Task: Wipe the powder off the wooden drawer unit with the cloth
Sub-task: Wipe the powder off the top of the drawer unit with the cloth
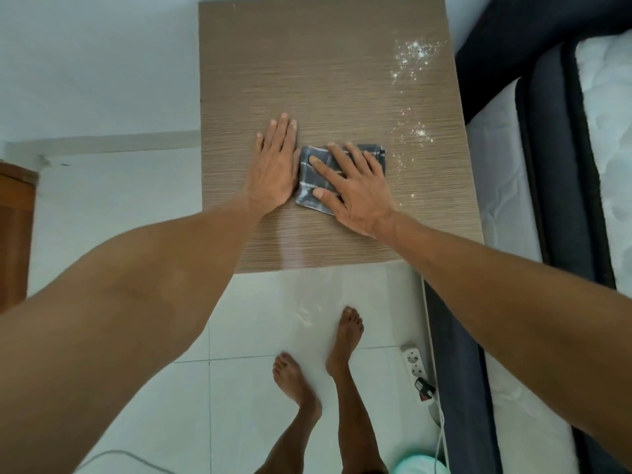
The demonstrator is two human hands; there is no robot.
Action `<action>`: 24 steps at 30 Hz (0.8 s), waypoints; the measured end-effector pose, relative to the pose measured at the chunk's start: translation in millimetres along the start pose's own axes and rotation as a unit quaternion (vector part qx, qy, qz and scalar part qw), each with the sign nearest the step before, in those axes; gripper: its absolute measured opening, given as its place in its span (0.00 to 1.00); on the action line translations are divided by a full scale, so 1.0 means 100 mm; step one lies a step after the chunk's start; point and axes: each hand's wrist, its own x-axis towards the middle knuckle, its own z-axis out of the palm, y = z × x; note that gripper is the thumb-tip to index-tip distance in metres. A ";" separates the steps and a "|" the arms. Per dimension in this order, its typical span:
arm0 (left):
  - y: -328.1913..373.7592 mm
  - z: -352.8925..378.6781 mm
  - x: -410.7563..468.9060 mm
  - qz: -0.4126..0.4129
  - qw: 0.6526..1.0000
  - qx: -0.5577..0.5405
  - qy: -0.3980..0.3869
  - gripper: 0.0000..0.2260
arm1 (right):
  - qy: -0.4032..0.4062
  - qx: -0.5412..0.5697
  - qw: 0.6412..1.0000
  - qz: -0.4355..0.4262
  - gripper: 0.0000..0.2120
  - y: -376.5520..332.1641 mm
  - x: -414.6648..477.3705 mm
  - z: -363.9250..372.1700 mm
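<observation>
The wooden drawer unit (325,80) fills the upper middle of the head view, seen from above. White powder (415,51) lies scattered along its right side, with a smaller patch (421,133) nearer me. A folded grey checked cloth (313,184) lies flat on the top. My right hand (355,189) presses down on the cloth with fingers spread. My left hand (275,165) rests flat on the bare wood just left of the cloth, its edge touching the cloth, holding nothing.
A dark-framed bed with a white mattress (496,172) stands against the unit's right side. A power strip (415,362) and cable lie on the white tiled floor near my bare feet (345,336). Some powder (307,316) is on the floor. A brown wooden piece (13,230) stands at far left.
</observation>
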 end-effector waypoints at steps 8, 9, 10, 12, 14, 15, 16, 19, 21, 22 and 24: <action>-0.03 0.02 -0.31 0.019 1.000 0.002 -0.025 0.25 | 0.028 0.003 0.999 -0.038 0.26 -0.39 -0.56 0.20; -0.03 0.03 -0.34 0.019 0.999 0.002 -0.025 0.25 | 0.034 0.006 0.999 -0.042 0.26 -0.41 -0.61 0.21; -0.02 0.03 -0.35 0.019 0.999 0.003 -0.026 0.25 | 0.037 0.010 0.998 -0.047 0.25 -0.45 -0.67 0.21; -0.01 0.03 -0.37 0.018 0.999 0.003 -0.033 0.25 | 0.040 0.020 0.997 -0.061 0.25 -0.51 -0.77 0.22; 0.00 0.00 -0.39 0.017 0.999 0.005 -0.041 0.25 | 0.045 0.021 0.996 -0.076 0.26 -0.58 -0.88 0.24; 0.01 -0.01 -0.40 0.015 0.999 0.006 -0.045 0.25 | 0.054 0.014 0.995 -0.085 0.27 -0.61 -0.93 0.24; 0.03 -0.02 -0.40 0.013 0.999 0.007 -0.048 0.25 | 0.062 0.002 0.993 -0.096 0.29 -0.64 -0.98 0.25; 0.10 -0.05 -0.43 0.009 0.998 0.010 -0.057 0.25 | 0.050 -0.029 0.989 -0.138 0.37 -0.68 -1.15 0.25; 0.15 -0.05 -0.43 0.008 0.998 0.015 -0.056 0.25 | 0.030 -0.036 0.980 -0.192 0.38 -0.65 -1.25 0.22; 0.19 -0.05 -0.42 0.007 0.998 0.018 -0.053 0.25 | 0.018 -0.038 0.973 -0.227 0.38 -0.61 -1.28 0.19; 0.28 -0.05 -0.38 0.007 0.998 0.014 -0.053 0.25 | -0.008 -0.042 0.957 -0.286 0.39 -0.48 -1.32 0.14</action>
